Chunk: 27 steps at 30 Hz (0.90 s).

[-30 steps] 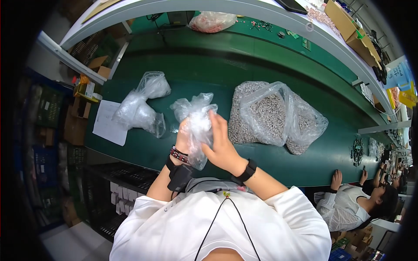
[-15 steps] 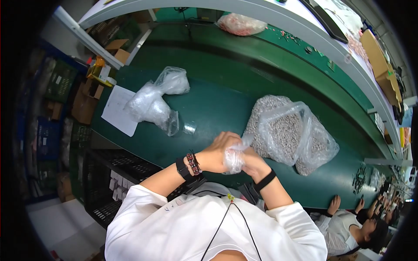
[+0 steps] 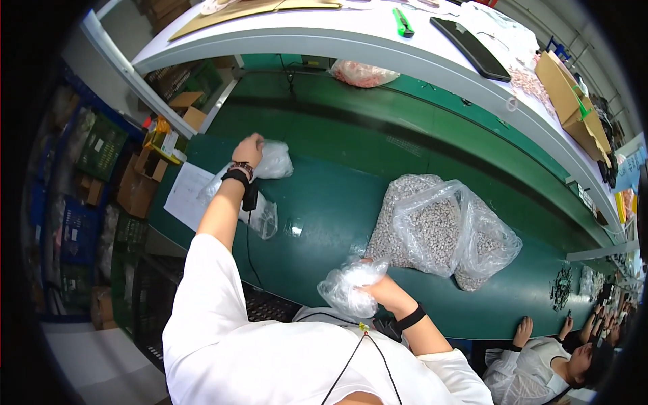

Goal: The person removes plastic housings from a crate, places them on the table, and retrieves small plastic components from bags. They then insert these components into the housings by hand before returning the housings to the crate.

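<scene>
Left hand (image 3: 248, 151) is at the far side of a pile of clear, crumpled plastic bags (image 3: 275, 162) on the left part of the long dark-green desk (image 3: 331, 202). Its fingers are curled & partly hidden; can't tell if they grip any plastic. The wrist & forearm cross over the pile, w/ a dark beaded bracelet, a black wristband & a small black box on the wrist; a thin black cable (image 3: 250, 251) hangs from the box twd the desk's near edge.

Right hand (image 3: 386, 291) has its fingers closed around a bunched-up clear plastic bag (image 3: 351, 287), held near the desk's front edge, close to the person's chest. Black band on that wrist too.

Just beyond the right hand sits a big clear plastic sack (image 3: 432, 229) full of small grey pieces. Btwn pile & sack, a small shiny clear plastic scrap (image 3: 293, 227) lies flat. A white paper sheet (image 3: 187, 194) lies partly under the pile, on its left side.

Farther back, under the white shelf (image 3: 297, 32), is a clear bag w/ pink bits (image 3: 362, 74). On the shelf: a flat black rectangular device (image 3: 470, 50) & a green-and-black cutter (image 3: 403, 23). Lower right, a co-worker in white (image 3: 530, 371) sits w/ hands at the desk edge.
</scene>
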Available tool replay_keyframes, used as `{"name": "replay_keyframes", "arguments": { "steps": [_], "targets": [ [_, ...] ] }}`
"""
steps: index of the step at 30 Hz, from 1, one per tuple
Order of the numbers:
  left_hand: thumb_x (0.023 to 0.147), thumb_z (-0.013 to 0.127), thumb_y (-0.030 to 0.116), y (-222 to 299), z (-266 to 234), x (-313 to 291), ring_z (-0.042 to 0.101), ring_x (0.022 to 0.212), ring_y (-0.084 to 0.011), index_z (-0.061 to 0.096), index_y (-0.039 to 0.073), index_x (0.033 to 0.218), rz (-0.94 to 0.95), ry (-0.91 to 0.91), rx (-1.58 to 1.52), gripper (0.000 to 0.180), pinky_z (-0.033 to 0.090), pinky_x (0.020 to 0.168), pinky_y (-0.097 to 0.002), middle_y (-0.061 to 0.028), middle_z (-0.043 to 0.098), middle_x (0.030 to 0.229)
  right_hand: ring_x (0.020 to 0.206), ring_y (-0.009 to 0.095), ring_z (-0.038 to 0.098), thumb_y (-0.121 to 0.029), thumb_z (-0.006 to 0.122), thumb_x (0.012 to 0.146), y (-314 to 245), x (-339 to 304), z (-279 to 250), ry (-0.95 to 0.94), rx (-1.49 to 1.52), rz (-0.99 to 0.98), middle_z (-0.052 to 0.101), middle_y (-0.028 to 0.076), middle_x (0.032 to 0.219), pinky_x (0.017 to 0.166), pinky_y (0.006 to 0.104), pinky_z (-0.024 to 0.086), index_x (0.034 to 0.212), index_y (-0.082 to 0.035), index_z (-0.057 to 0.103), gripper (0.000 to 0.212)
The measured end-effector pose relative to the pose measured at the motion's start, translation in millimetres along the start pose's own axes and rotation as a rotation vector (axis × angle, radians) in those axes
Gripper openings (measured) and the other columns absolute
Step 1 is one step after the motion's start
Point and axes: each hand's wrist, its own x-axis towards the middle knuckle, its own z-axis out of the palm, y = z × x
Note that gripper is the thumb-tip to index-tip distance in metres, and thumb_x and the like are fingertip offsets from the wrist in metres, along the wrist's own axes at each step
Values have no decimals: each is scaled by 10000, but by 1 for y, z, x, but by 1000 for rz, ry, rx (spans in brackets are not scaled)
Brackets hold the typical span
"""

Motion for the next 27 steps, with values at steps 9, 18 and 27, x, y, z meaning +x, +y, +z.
{"name": "replay_keyframes", "arguments": {
  "steps": [9, 18, 27],
  "targets": [
    [902, 468, 155, 134, -13, -119, 604, 760, -263, 538, 43, 943, 46, 3, -826, 138, 460, 649, -340, -140, 583, 782, 1048, 152, 536, -156, 594, 806, -3, 32, 4, -333, 522, -192, 541, 46, 1169, 920, 305, 429, 1429, -127, 218, 729],
    [886, 534, 109, 188, -14, -227, 501, 697, -63, 575, 30, 942, -406, -363, -1723, 106, 394, 608, -216, 11, 579, 775, 890, 180, 617, -203, 497, 903, 51, 73, -2, -23, 954, 187, 619, 63, 1022, 782, 320, 512, 1143, -59, 549, 285],
    [876, 568, 116, 192, -34, -271, 451, 666, -20, 566, 33, 885, -114, -650, -1438, 84, 355, 566, -195, 53, 544, 746, 781, 160, 605, -200, 507, 898, 38, 52, 15, 278, 959, -60, 606, 64, 956, 672, 304, 512, 1074, -60, 542, 227]
  ]
}}
